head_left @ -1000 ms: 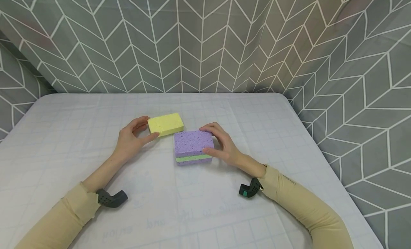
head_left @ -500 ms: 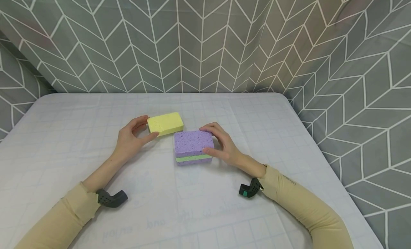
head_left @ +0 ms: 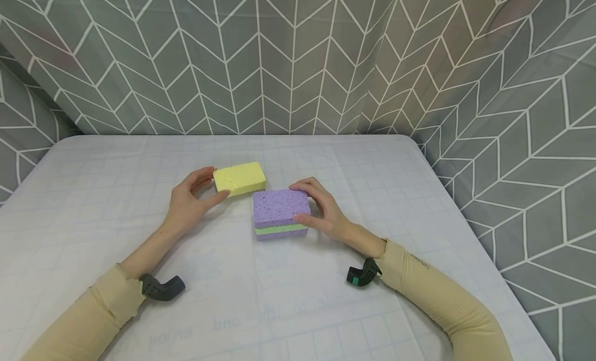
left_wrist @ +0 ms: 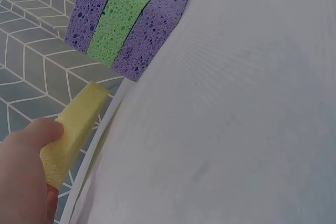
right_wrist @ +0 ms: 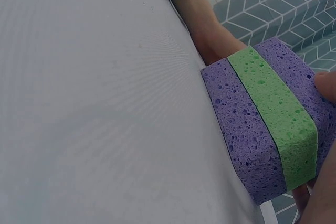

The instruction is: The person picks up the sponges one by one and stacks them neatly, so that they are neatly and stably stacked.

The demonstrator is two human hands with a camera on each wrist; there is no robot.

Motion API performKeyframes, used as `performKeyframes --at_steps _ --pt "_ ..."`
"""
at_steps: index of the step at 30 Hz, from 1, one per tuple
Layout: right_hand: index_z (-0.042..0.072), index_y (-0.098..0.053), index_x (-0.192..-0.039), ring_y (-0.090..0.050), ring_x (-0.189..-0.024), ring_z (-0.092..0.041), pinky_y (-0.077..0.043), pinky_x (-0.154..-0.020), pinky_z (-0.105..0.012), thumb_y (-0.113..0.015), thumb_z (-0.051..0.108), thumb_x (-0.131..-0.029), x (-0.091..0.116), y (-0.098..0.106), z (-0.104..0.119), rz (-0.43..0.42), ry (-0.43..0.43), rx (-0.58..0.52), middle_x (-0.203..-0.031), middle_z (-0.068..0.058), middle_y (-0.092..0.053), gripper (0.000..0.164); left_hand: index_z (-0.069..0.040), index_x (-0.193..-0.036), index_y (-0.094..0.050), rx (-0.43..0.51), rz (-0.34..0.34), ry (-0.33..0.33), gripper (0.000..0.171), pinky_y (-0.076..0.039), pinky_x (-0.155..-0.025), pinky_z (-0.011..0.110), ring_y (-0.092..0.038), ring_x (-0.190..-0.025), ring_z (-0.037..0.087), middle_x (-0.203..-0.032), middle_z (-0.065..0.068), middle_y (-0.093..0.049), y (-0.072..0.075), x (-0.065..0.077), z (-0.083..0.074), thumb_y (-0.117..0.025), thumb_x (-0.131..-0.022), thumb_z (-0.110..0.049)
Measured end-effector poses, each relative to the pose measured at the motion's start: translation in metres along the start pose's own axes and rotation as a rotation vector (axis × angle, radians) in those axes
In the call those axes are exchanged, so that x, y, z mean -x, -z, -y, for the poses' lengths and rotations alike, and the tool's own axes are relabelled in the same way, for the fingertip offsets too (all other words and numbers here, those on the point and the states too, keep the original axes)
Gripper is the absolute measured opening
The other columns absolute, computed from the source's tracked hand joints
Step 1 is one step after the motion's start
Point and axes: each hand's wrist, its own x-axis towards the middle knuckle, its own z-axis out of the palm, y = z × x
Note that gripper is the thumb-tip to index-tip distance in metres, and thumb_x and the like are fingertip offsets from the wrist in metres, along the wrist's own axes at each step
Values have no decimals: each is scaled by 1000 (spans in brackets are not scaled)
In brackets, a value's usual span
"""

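Observation:
Three sponges lie stacked near the middle of the table: a purple sponge (head_left: 279, 206) on top, a green sponge (right_wrist: 278, 114) between, and another purple sponge (right_wrist: 241, 135) underneath. My right hand (head_left: 326, 211) grips the right end of the stack, its thumb on the near side of the top purple sponge and fingers round the far side. Just behind and left of the stack, my left hand (head_left: 188, 200) pinches a yellow sponge (head_left: 240, 178) by its left end, thumb in front and fingers behind. In the left wrist view, a gap shows between yellow sponge and stack.
A white cloth with a faint grid and lettering covers the table (head_left: 298, 309). Grey patterned curtains (head_left: 279, 61) hang behind it and to both sides. Dark wrist cameras (head_left: 163, 288) sit on both forearms.
The yellow sponge has shifted very slightly away from me along with my left hand. My right hand and the stack have kept their places.

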Motion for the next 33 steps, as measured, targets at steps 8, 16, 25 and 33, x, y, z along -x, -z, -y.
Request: performKeyframes --at_steps 8,16,25,33 --pt "-3 -53 -134 -49 -117 -25 -47 -104 -33 -67 43 -91 0 1 1 0 -4 -1 -128 -17 -50 65 -7 -140 -53 19 -25 -53 65 -47 -109 24 -54 -129 25 -142 7 -56 0 0 1 -82 -84 -22" --pt "-3 -53 -135 -49 -117 -26 -47 -105 -33 -67 43 -91 0 1 0 2 -4 2 -129 -16 -50 65 -6 -139 -54 42 -31 -68 63 -47 -108 20 -55 -128 25 -141 7 -56 0 -1 1 -82 -84 -20" --pt "-3 -53 -135 -49 -117 -25 -47 -104 -32 -67 40 -91 0 1 1 3 2 -4 -129 -17 -50 63 -6 -138 -54 41 -35 -71 63 -47 -109 23 -55 -127 27 -140 9 -56 -1 0 0 -82 -84 -19" --pt "-7 -51 -134 -49 -118 -25 -46 -105 -32 -67 41 -90 -1 0 3 5 -5 1 -129 -17 -50 67 -6 -138 -54 29 -50 -108 63 -45 -109 17 -55 -128 27 -141 8 -57 0 1 -1 -83 -83 -17"
